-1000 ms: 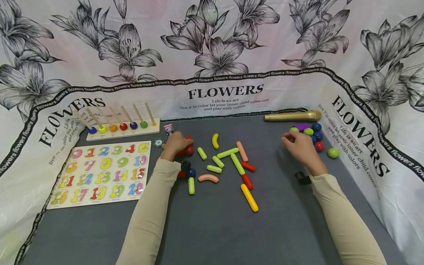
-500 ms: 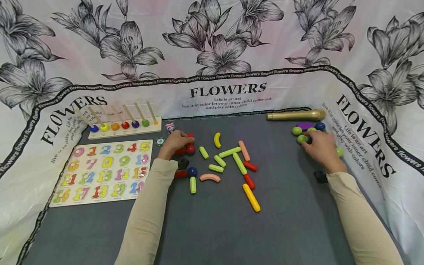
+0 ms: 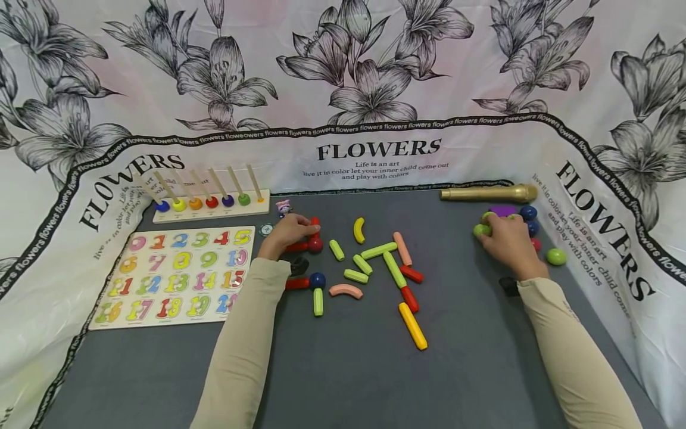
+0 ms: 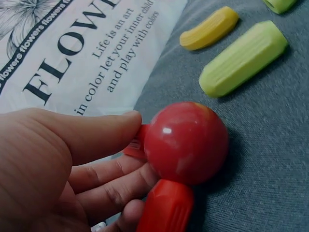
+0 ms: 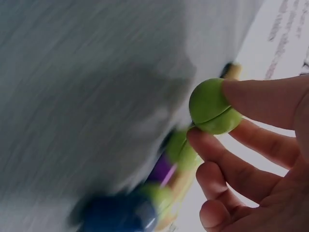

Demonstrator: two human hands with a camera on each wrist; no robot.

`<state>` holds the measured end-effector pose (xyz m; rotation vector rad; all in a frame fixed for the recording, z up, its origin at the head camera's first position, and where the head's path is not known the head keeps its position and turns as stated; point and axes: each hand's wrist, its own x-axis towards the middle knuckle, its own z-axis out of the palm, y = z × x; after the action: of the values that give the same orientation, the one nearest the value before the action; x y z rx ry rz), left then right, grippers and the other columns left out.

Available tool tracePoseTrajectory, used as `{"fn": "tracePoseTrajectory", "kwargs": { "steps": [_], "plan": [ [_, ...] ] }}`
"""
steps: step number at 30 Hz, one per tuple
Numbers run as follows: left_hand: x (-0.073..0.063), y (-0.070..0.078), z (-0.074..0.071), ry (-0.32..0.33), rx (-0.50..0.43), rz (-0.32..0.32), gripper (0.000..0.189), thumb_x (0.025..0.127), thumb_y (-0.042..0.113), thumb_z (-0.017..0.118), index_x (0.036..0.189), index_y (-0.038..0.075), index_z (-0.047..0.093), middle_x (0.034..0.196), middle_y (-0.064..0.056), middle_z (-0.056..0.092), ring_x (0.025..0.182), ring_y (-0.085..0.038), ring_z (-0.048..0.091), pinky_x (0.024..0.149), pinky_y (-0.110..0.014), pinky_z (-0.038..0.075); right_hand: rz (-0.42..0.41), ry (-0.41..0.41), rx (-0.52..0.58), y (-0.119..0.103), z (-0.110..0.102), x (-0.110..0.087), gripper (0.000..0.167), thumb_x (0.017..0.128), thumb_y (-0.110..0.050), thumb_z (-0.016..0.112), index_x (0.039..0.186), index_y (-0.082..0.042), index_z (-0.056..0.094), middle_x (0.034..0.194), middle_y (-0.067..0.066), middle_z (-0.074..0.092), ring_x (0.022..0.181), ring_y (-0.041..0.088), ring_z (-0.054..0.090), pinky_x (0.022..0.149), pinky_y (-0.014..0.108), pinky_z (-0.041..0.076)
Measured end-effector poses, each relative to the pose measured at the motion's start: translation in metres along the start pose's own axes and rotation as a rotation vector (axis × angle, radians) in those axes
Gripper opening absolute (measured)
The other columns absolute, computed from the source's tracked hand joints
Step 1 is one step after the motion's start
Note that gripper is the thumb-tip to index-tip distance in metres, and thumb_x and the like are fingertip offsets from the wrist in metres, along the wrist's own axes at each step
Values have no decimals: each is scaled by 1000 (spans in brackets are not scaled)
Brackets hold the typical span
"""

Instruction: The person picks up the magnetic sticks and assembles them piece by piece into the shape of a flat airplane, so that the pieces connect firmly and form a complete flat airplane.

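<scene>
In the left wrist view my left hand [image 3: 288, 235] pinches a red stick [image 4: 137, 145] between thumb and fingers. The stick meets a shiny red ball [image 4: 186, 143], and a second red stick [image 4: 166, 208] joins the same ball from another side. On the right of the table my right hand [image 3: 510, 243] pinches a lime-green ball [image 5: 212, 107] with a groove round it, raised off the cloth. Behind it, in the head view, lie blue balls [image 3: 528, 213], a purple piece [image 3: 504, 211] and a red ball [image 3: 536, 244], partly hidden by that hand.
Several green sticks [image 3: 395, 269], red sticks, pink pieces [image 3: 346, 291] and a yellow stick [image 3: 412, 326] lie mid-table. A number board [image 3: 177, 316] and peg stand [image 3: 214, 210] are at left. A gold microphone-shaped object [image 3: 488, 193] lies at the back right, a green ball [image 3: 556, 257] nearer.
My right hand reached right into the group of balls, then drew slightly back left with a green ball pinched. The left hand stays at the red pieces. The head view has shifted a little.
</scene>
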<state>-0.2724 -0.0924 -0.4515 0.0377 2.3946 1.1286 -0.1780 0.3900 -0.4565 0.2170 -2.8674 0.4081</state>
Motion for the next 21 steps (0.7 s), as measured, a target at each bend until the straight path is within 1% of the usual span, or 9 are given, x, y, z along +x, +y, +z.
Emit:
{"fn": "tracePoseTrajectory", "kwargs": {
  "steps": [3,4,7,10,14,17,21],
  "plan": [
    [-1,0,0,8,27,1,56,107,33,66,148,-5,58,149,-23,56,130,-37,53,114,-49,42,-1,-53,79,-23,2,13,29,95,-6,75,112,15,66,97,32,71,93,54,62,92,69,37],
    [-1,-1,0,10,39,4,56,107,34,66,147,-5,59,149,-23,57,130,-37,54,114,-49,42,-1,-68,95,-32,3,17,30,96,-7,75,114,16,66,101,33,71,96,54,62,94,68,36],
    [0,-3,1,13,63,16,56,107,35,65,147,-4,60,148,-23,58,129,-37,55,114,-49,42,2,-103,138,-60,7,29,32,99,-9,74,119,15,66,109,34,72,107,57,57,98,69,35],
    [2,-5,2,10,77,12,56,107,38,65,146,-2,60,146,-22,59,126,-36,55,113,-49,43,0,-126,192,-87,13,41,34,101,-11,73,124,13,66,114,33,71,112,57,52,100,69,35],
    [4,-7,1,-2,81,-5,56,107,38,65,147,-1,60,144,-22,59,124,-35,55,112,-49,43,-7,-183,315,-124,27,57,35,105,-14,70,132,8,65,121,30,69,116,48,52,97,62,42],
    [5,-8,0,-12,53,-7,56,107,37,65,146,-2,60,144,-22,59,125,-35,54,112,-49,43,-44,-217,393,-150,37,70,36,106,-16,69,134,6,65,123,27,69,116,44,55,94,58,46],
    [8,-6,-1,-14,44,10,55,107,36,66,145,-4,60,143,-22,59,125,-34,55,112,-48,43,-118,-233,453,-181,51,88,35,106,-16,70,133,5,66,121,23,71,114,40,62,93,54,51]
  ]
}}
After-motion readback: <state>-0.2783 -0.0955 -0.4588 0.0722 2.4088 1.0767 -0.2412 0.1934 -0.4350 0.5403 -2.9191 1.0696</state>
